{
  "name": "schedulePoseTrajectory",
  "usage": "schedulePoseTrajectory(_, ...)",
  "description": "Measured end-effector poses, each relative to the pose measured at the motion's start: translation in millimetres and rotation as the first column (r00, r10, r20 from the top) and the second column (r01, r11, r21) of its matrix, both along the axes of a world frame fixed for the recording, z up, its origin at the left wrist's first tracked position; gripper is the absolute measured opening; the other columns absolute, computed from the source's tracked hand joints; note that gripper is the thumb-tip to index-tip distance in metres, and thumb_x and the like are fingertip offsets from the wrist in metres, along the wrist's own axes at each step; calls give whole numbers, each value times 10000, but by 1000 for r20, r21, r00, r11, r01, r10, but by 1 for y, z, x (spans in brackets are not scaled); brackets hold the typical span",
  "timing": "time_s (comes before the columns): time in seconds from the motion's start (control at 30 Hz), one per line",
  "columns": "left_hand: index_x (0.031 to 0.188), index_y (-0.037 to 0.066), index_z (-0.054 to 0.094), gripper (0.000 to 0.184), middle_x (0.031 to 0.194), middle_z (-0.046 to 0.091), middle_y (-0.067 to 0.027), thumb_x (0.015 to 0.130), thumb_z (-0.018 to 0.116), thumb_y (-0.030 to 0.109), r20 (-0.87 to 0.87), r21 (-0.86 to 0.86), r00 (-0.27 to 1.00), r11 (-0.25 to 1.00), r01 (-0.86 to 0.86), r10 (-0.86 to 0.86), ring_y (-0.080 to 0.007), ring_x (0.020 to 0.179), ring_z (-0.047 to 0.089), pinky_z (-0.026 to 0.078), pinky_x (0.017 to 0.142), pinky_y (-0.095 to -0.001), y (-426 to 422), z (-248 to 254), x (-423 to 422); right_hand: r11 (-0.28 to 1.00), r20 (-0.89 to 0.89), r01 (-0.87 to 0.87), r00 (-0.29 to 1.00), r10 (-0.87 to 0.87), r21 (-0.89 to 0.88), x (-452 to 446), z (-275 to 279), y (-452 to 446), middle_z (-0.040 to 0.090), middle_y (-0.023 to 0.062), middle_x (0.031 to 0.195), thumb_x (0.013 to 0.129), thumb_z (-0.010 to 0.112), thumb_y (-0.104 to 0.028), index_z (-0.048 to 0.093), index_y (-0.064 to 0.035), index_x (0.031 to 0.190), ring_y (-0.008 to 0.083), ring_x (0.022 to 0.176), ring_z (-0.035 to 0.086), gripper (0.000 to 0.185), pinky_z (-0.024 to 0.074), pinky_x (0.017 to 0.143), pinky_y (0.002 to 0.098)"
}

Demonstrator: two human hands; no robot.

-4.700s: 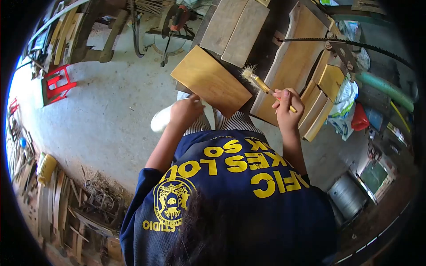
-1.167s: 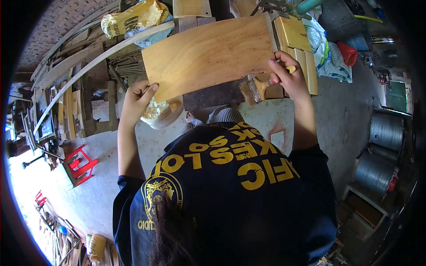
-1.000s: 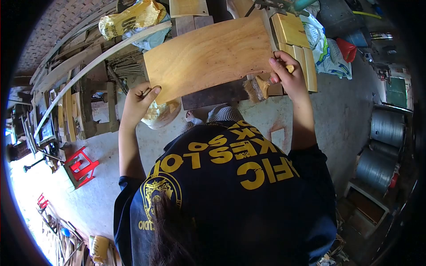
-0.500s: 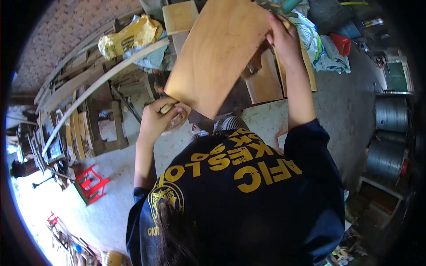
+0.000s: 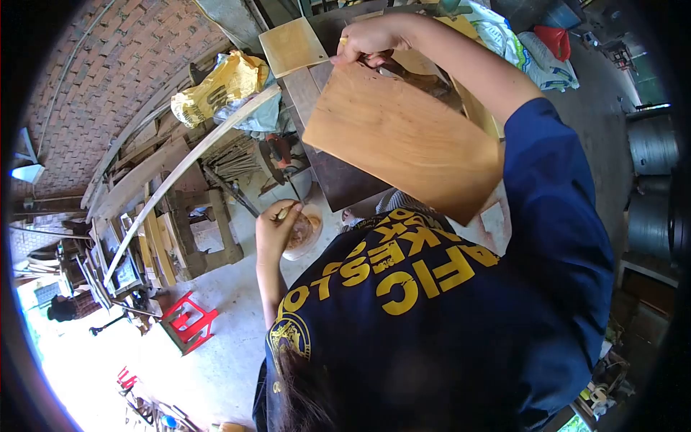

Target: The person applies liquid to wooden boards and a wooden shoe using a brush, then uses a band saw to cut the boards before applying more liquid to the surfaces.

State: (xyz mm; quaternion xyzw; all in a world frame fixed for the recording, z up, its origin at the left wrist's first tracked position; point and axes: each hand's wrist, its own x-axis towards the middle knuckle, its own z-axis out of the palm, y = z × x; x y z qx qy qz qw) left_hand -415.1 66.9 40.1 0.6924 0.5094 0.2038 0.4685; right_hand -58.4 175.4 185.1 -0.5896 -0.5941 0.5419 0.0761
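Note:
My right hand [image 5: 368,41] grips a flat, smooth wooden board [image 5: 410,140] by its far left corner. The board hangs tilted in front of my chest. My left hand [image 5: 272,229] is closed round a small tool with a pale handle [image 5: 283,212]; its exact kind does not show. Just beside and below that hand is a round clear plastic tub [image 5: 306,232] with brownish contents. Beyond the board lies a dark work surface [image 5: 345,176], partly covered by the board, with further wooden pieces on it.
Another light board [image 5: 293,47] lies at the back. A long curved wooden strip [image 5: 191,169] and stacked timber stand left, near a power tool [image 5: 277,151]. A yellow sack [image 5: 219,86] rests on the wood pile. A red stool [image 5: 191,322] stands on the floor.
The board has turned from steep to slanting down rightward, and moved lower. My right hand has swung left with its corner. My left hand stays closed on the tool, slightly nearer my body.

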Motion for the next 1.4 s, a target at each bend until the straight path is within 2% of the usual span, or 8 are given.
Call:
schedulePoseTrajectory(0.37, 883, 21, 676, 162, 752, 661, -93, 840, 645, 175, -30, -33, 999, 999, -17, 16, -123, 690, 601, 469, 681, -254, -22, -7, 12, 965, -32, -176, 984, 173, -195, -9, -17, 10, 372, -34, 483, 903, 550, -308, 420, -113, 556, 62, 357, 321, 419, 243, 373, 240)
schedulePoseTrajectory(0.6, 879, 35, 688, 196, 800, 674, -118, 831, 651, 221, -36, -47, 998, 998, 46, -47, -192, 745, 642, 475, 709, -279, -16, -6, 24, 857, -227, 66, 951, -209, -511, -3, -2, 11, 403, -8, 452, 902, 546, -325, 546, -142, 655, 124, 350, 319, 308, 267, 362, 293)
schedulePoseTrajectory(0.67, 889, 46, 692, 215, 822, 677, -128, 829, 648, 248, -94, -42, 993, 997, 62, -65, -223, 770, 654, 479, 720, -289, -18, -9, 26, 854, -400, -226, 916, 23, -469, 12, -15, 33, 447, -2, 471, 905, 546, -310, 560, -133, 669, 126, 357, 349, 295, 295, 372, 290)
schedulePoseTrajectory(0.93, 942, 98, 698, 281, 874, 675, -134, 826, 628, 344, -240, -40, 969, 997, 59, -67, -292, 840, 651, 489, 745, -345, -29, -20, 24, 842, -404, -351, 897, 177, -410, -8, 7, 27, 412, -14, 462, 910, 547, -305, 537, -126, 629, 109, 380, 345, 333, 301, 397, 280)
schedulePoseTrajectory(1.1, 944, 108, 695, 287, 866, 673, -135, 830, 621, 361, -219, -49, 975, 998, 37, -47, -304, 833, 646, 490, 735, -359, -36, -25, 29, 921, 23, -97, 993, 114, -378, -26, 23, 7, 414, -2, 459, 909, 553, -321, 543, -107, 637, 119, 387, 376, 347, 344, 396, 310)
schedulePoseTrajectory(1.13, 939, 112, 694, 290, 859, 672, -135, 832, 616, 370, -244, -44, 969, 999, 19, -29, -311, 827, 642, 491, 730, -365, -39, -24, 30, 963, -56, -254, 967, 249, -95, -25, -8, 11, 462, 20, 467, 928, 514, -363, 546, -77, 653, 131, 390, 426, 398, 383, 405, 330)
schedulePoseTrajectory(1.3, 908, 133, 692, 305, 846, 669, -129, 844, 580, 409, -369, -59, 928, 998, 22, -42, -340, 816, 627, 491, 712, -400, -47, -31, 17, 718, 624, -696, 559, 546, -5, -81, -61, -28, 675, 101, 781, 852, 567, -361, 696, -78, 877, 265, 759, 644, 312, 490, 655, 397)
schedulePoseTrajectory(1.4, 898, 136, 690, 287, 857, 670, -120, 848, 572, 393, -458, -89, 884, 994, 57, -91, -336, 816, 629, 497, 712, -411, -53, -29, 11, 537, 696, -836, 318, 644, -115, -115, -109, -41, 684, 94, 867, 838, 580, -371, 703, -97, 903, 281, 830, 650, 307, 496, 683, 410)
